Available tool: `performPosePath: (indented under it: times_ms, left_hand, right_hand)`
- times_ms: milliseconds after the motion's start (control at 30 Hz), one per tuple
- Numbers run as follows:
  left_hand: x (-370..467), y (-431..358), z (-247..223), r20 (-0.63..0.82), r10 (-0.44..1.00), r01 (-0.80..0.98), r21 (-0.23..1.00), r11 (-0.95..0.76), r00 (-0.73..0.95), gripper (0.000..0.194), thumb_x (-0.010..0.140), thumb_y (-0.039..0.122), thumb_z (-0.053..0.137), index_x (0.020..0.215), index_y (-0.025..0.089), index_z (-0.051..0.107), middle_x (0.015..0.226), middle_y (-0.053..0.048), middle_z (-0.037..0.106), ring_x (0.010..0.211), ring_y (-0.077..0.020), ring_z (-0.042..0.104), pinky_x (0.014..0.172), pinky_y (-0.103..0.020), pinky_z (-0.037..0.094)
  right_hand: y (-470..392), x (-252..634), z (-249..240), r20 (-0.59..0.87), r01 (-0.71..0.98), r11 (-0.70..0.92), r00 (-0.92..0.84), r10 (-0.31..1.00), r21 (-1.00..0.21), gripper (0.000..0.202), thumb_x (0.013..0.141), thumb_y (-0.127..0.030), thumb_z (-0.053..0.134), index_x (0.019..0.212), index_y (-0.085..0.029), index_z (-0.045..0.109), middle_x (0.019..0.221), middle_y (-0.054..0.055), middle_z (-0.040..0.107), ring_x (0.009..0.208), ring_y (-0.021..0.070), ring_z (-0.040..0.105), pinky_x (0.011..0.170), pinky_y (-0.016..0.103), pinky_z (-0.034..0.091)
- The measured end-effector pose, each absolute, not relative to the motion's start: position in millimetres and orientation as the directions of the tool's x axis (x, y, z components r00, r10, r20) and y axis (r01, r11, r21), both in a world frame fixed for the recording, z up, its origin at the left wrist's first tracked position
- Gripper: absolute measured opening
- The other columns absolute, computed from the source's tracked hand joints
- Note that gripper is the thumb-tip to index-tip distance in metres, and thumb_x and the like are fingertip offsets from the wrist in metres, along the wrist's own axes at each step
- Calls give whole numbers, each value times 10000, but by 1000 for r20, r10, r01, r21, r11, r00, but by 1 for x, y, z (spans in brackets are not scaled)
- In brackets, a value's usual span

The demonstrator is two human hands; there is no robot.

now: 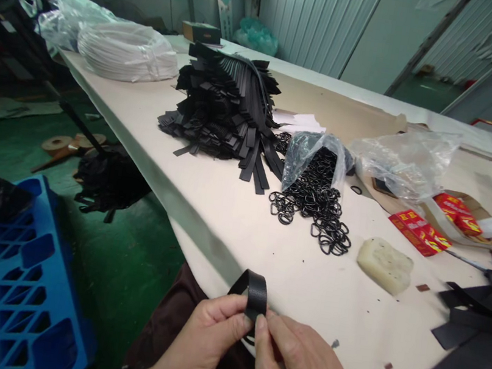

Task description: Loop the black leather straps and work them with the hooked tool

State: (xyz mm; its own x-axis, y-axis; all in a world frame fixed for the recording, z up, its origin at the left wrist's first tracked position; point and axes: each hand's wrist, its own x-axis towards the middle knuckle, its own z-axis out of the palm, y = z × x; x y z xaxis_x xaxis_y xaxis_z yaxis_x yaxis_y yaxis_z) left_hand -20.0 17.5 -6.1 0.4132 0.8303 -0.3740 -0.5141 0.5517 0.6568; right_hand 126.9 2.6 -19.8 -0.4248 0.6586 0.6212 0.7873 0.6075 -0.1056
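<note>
Between my two hands, at the near edge of the table, a black leather-look strap (258,295) is bent into a loop. My left hand (215,335) pinches the strap from the left, thumb and fingers closed on it. From the right, my right hand (294,358) grips the strap's lower end, its fingertips pressed together close to the left thumb. A dark curved edge shows just under the fingers; I cannot make out what it is. Farther up the table, black D-rings (314,188) spill from a clear plastic bag (299,152).
A large stack of black straps (225,104) lies beyond the rings. More black strips (473,335) are at the right. A yellowish block (384,265) and red packets (421,231) rest nearer. A white coil (127,52) lies far left; a blue pallet (11,297) is on the floor.
</note>
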Motion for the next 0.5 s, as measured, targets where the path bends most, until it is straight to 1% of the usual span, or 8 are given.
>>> performPosePath:
  times_ms: [67,133,267,367,500]
  left_hand:
    - [-19,17,-5,-373,829,-542,630,555,416,237,793,117,587,998,158,698,952,-68,713,951,-218,602,882,-308,425]
    - [-19,17,-3,-370,833,-546,632,550,411,238,791,105,584,996,147,697,946,-74,712,952,-219,600,872,-305,428]
    - [-19,15,-2,-349,852,-534,669,518,389,240,799,97,567,996,145,696,932,-74,715,938,-217,603,854,-304,435]
    - [-20,12,-4,-321,875,-490,732,473,363,238,813,112,555,998,159,697,928,-64,717,917,-213,606,853,-308,436]
    - [-22,8,-8,-287,916,-347,859,376,281,220,809,163,585,989,200,706,913,-35,721,882,-200,609,857,-292,438]
  right_hand:
    - [1,129,-27,595,783,598,-401,696,-172,159,874,-180,480,918,-229,625,821,45,693,681,162,656,596,270,540]
    - [1,130,-31,579,775,593,-387,717,-217,174,882,-191,463,945,-231,621,818,46,691,676,165,654,597,274,545]
    - [3,129,-30,591,767,594,-368,718,-243,177,879,-186,461,933,-234,622,803,41,691,656,165,655,573,270,544]
    - [3,127,-25,617,766,598,-358,701,-234,171,870,-167,468,893,-230,625,771,36,690,620,157,651,543,259,536]
    - [-2,129,-24,617,759,606,-363,698,-238,142,862,-173,490,882,-225,620,780,35,689,629,158,650,555,264,532]
